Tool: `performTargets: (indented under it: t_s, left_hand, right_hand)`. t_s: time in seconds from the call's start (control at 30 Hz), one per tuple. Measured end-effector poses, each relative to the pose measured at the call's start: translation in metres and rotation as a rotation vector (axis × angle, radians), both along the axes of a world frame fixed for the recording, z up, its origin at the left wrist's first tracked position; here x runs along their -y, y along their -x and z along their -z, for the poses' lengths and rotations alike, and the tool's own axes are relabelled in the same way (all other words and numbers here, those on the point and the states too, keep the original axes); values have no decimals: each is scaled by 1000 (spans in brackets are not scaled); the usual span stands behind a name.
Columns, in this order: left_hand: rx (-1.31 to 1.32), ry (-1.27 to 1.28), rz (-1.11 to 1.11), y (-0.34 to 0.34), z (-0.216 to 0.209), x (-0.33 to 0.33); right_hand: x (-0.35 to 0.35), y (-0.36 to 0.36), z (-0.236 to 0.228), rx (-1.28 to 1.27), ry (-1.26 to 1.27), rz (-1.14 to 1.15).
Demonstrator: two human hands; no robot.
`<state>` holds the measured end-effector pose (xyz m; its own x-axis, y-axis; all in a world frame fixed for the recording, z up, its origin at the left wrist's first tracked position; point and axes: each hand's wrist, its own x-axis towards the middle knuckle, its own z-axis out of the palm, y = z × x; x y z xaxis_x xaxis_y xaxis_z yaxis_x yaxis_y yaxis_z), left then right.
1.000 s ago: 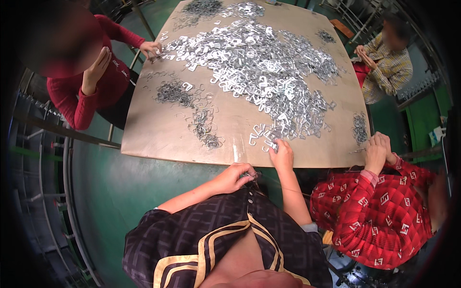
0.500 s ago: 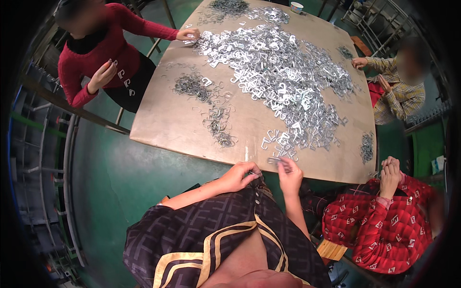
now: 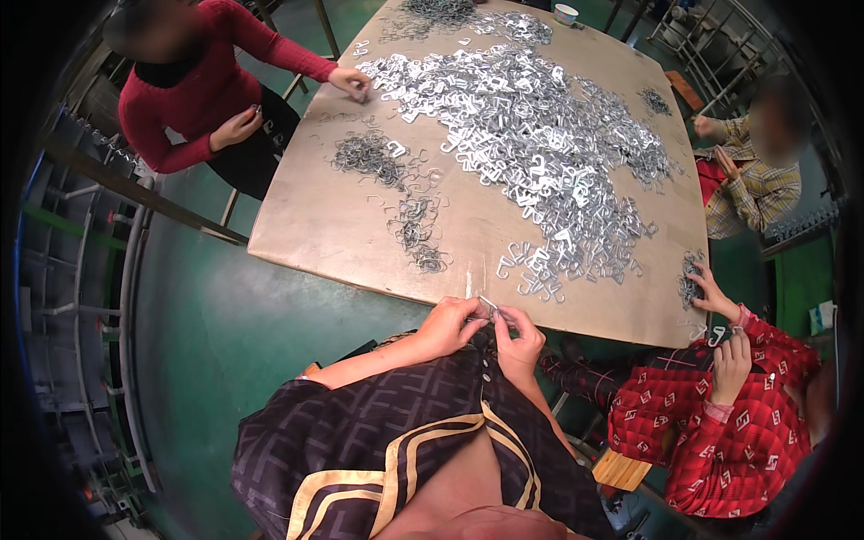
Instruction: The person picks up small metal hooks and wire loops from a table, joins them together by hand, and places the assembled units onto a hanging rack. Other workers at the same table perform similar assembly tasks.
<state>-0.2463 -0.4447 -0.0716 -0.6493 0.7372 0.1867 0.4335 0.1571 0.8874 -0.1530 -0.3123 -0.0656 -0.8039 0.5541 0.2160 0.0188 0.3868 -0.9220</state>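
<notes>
My left hand (image 3: 453, 325) and my right hand (image 3: 519, 346) meet just off the table's near edge, both with fingers pinched. A small pale metal hook (image 3: 488, 304) shows at the fingertips, where the right thumb and finger grip it. Whatever the left fingers pinch is mostly hidden and too small to name. Beyond my right hand, several loose silvery hooks (image 3: 538, 268) lie at the near end of a broad heap of flat metal hooks (image 3: 513, 135). Ahead of my left hand lie thin bent wire pieces (image 3: 417, 236) in a loose strip.
The brown-topped table (image 3: 315, 243) fills the middle. A person in a red sweater (image 3: 211, 81) stands at left; one in yellow plaid (image 3: 765, 171) and one in a red patterned jacket (image 3: 738, 423) are at right. A white tub (image 3: 565, 14) stands at the far edge.
My right hand has come back from the loose hooks to my left hand, bringing a pale hook. The red-jacketed person's hand has reached to the small wire pile at the right edge.
</notes>
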Motion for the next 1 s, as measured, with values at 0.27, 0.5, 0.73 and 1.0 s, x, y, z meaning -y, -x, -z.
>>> performTargets:
  t_s: [0.27,0.5,0.73,1.0]
  left_hand:
    - [-184,118,-122,42,1,26]
    - [-636,480,-222,98,36,44]
    - [-55,189,-290,113,18,41]
    - [570,-80,144,60,-23,24]
  right_hand:
    - [2,-2,6,-30,4,-10]
    - [3,-4,-1,-22,-10,-24]
    - [1,-6,0,0,42,-37]
    - [2,-3,0,32,72,-66]
